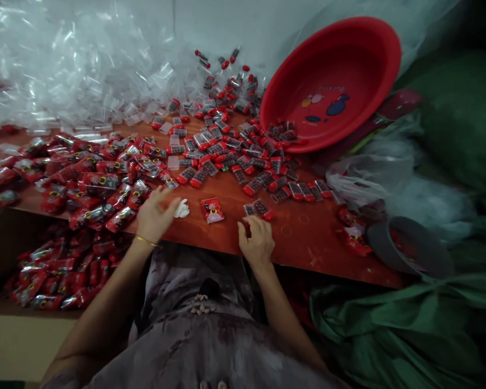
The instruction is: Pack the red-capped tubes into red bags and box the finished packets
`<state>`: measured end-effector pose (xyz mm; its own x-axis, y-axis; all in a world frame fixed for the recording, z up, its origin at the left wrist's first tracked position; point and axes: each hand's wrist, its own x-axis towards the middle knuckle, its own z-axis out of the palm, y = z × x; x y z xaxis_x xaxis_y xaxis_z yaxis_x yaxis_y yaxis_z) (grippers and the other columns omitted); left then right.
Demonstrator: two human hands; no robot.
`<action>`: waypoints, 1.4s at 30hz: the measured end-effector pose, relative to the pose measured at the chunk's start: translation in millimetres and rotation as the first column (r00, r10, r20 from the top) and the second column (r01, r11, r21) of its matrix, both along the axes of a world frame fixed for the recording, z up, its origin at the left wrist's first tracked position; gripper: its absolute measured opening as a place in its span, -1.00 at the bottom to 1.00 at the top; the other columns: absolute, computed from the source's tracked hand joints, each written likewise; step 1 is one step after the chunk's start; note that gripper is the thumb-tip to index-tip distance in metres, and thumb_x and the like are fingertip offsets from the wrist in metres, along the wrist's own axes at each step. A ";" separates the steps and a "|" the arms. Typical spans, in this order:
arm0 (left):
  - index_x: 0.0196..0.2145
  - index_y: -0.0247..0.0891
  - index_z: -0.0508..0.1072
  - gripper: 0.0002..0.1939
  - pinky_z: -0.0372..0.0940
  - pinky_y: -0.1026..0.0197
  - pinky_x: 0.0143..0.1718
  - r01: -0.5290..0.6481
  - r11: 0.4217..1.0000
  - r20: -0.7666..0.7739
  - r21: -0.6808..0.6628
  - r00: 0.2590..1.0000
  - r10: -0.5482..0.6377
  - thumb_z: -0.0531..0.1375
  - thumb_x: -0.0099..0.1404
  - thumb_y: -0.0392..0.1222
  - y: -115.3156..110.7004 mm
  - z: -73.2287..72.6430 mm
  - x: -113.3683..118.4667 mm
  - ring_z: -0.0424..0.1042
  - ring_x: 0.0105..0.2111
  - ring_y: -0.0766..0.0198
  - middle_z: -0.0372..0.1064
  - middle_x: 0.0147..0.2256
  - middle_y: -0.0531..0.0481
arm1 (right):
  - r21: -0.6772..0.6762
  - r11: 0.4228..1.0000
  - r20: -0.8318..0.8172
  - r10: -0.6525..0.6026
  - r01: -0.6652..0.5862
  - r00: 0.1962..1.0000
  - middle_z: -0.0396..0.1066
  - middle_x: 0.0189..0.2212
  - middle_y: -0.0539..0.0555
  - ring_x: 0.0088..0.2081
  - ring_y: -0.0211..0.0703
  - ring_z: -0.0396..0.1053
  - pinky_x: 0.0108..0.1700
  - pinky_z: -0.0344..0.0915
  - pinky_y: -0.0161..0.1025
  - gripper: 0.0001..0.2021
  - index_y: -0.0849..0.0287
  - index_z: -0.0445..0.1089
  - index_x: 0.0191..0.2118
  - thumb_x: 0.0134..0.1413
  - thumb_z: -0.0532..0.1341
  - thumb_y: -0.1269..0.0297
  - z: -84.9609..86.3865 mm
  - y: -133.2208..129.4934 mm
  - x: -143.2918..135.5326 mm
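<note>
I can't read the tiny print on the red packet (213,210). Left of it, my blurry left hand (157,213) is spread; right of it, my right hand (258,239) curls by shiny plastic tubes (263,208), whether holding one I can't tell.

The head camera looks forward and down, near the table (299,237)

The left hand (157,213) is blurred. Whether the right hand (258,237) touches the tube (263,208) just beyond is unclear. Print on the sachet (213,209) and basin (352,56) is too small to read. The left edge cuts off packets (101,182), the right edge green cloth (368,324).
</note>
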<state>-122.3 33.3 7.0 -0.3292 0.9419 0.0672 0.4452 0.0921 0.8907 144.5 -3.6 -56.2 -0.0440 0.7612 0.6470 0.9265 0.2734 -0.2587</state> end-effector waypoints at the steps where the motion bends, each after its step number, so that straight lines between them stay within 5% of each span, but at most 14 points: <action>1: -0.16 -0.19 0.48 -0.61 -0.10 -0.20 0.20 0.066 0.998 -0.229 0.003 0.971 -0.063 0.26 0.04 -0.03 -5.2 -9.9 9.9 0.04 0.22 -0.12 0.25 0.13 -0.17 | 0.009 1.000 0.012 0.001 -0.001 1.000 0.48 -0.25 0.14 -0.17 -0.09 0.36 0.01 0.22 -0.11 -0.86 0.19 0.40 -0.24 0.14 0.15 0.27 -0.2 -2.0 -3.9; 3: -0.17 -0.16 0.51 -0.66 -0.19 -0.25 0.21 0.150 0.988 -0.489 -0.023 0.861 -0.142 0.24 0.08 -0.04 -11.8 -27.6 18.8 -0.04 0.25 -0.15 0.26 0.13 -0.17 | 0.015 1.000 0.030 -0.019 0.019 0.999 0.46 -0.22 0.14 -0.13 -0.05 0.35 0.12 0.11 0.02 -0.86 0.17 0.41 -0.25 0.13 0.16 0.26 0.2 -4.0 -8.4; 5: -0.16 -0.13 0.52 -0.69 -0.15 -0.26 0.18 0.184 0.982 -0.564 -0.044 0.807 -0.176 0.19 0.15 -0.04 -13.2 -38.1 16.9 0.06 0.21 -0.15 0.37 0.03 -0.18 | 0.002 1.000 0.020 -0.028 0.027 0.999 0.45 -0.21 0.15 -0.11 -0.02 0.33 0.16 0.04 0.09 -0.85 0.17 0.42 -0.25 0.13 0.16 0.26 0.8 -3.9 -9.1; 8: -0.15 -0.13 0.52 -0.71 -0.12 -0.28 0.15 0.225 0.973 -0.589 -0.048 0.780 -0.210 0.10 0.23 -0.06 -11.4 -37.0 15.3 0.14 0.18 -0.16 0.44 -0.04 -0.19 | -0.037 0.999 -0.015 -0.010 0.009 1.000 0.44 -0.21 0.17 -0.09 -0.02 0.31 0.15 0.03 0.08 -0.85 0.16 0.43 -0.25 0.13 0.15 0.27 0.7 -2.6 -7.5; 13: 0.04 -0.18 0.39 -0.59 -0.17 -0.19 0.20 0.367 0.930 -0.606 0.025 0.745 -0.278 0.03 0.29 -0.05 -8.3 -23.2 53.1 0.00 0.25 -0.06 0.17 0.18 -0.23 | -0.035 0.999 -0.020 -0.001 0.001 1.000 0.45 -0.23 0.13 -0.12 -0.05 0.32 0.12 0.06 0.02 -0.87 0.13 0.43 -0.30 0.14 0.14 0.27 0.9 -1.9 -8.0; 17: -0.06 -0.15 0.47 -0.65 -0.18 -0.23 0.20 0.443 0.895 -0.604 -0.049 0.700 -0.380 0.15 0.21 -0.05 0.8 -31.2 79.4 -0.01 0.24 -0.12 0.18 0.18 -0.23 | -0.042 0.999 -0.007 0.001 -0.001 1.000 0.46 -0.24 0.12 -0.14 -0.06 0.33 0.09 0.07 -0.02 -0.89 0.15 0.42 -0.31 0.13 0.16 0.28 3.6 -3.3 -8.9; 25: -0.26 -0.08 0.57 -0.79 -0.22 -0.26 0.20 0.409 0.912 -0.606 -0.035 0.717 -0.344 0.13 0.23 -0.14 2.2 -40.8 80.8 -0.03 0.25 -0.11 0.30 0.10 -0.12 | -0.043 0.998 -0.031 0.039 -0.041 0.999 0.48 -0.28 0.09 -0.16 -0.09 0.34 0.10 0.04 -0.02 -0.90 0.14 0.42 -0.35 0.12 0.17 0.30 4.6 -2.9 -7.8; 31: -0.18 -0.05 0.54 -0.74 -0.17 -0.26 0.20 0.347 0.935 -0.528 0.077 0.810 -0.257 0.12 0.23 -0.09 -7.5 -28.8 84.3 0.02 0.24 -0.09 0.25 0.14 -0.13 | -0.065 0.989 -0.254 0.113 -0.134 0.961 0.47 -0.21 0.17 -0.15 -0.06 0.36 -0.05 0.23 -0.10 -0.82 0.18 0.39 -0.18 0.13 0.14 0.25 16.5 -7.2 -18.9; 36: -0.14 -0.02 0.52 -0.73 -0.26 -0.23 0.23 0.319 0.933 -0.419 0.168 0.879 -0.225 0.15 0.21 -0.15 -19.6 -7.4 88.7 -0.07 0.27 -0.04 0.19 0.18 -0.05 | -0.240 0.899 -0.712 0.093 -0.367 0.695 0.49 -0.30 0.09 -0.34 -0.19 0.41 -0.27 0.35 -0.27 -0.77 0.16 0.37 -0.18 0.16 0.09 0.17 26.9 8.0 -45.6; 39: -0.08 -0.11 0.49 -0.66 -0.13 -0.15 0.22 0.236 0.956 -0.169 0.176 0.964 -0.207 0.21 0.15 -0.11 -23.2 -1.1 90.5 0.04 0.23 -0.03 0.26 0.13 -0.12 | -0.214 0.872 -0.813 0.092 -0.441 0.575 0.44 -0.50 0.00 -0.45 -0.24 0.38 -0.37 0.31 -0.33 -0.77 0.15 0.36 -0.41 0.16 0.06 0.18 30.0 16.5 -55.0; 42: -0.23 -0.24 0.54 -0.66 0.28 0.05 -0.04 0.249 0.968 0.299 0.009 0.923 -0.241 0.26 0.07 0.00 -24.1 0.6 92.0 0.42 -0.09 0.04 0.49 -0.19 -0.13 | -0.194 0.906 -0.754 0.108 -0.377 0.648 0.35 -0.60 -0.03 -0.53 -0.27 0.30 -0.45 0.23 -0.36 -0.74 0.15 0.31 -0.49 0.16 0.04 0.19 32.5 15.1 -56.3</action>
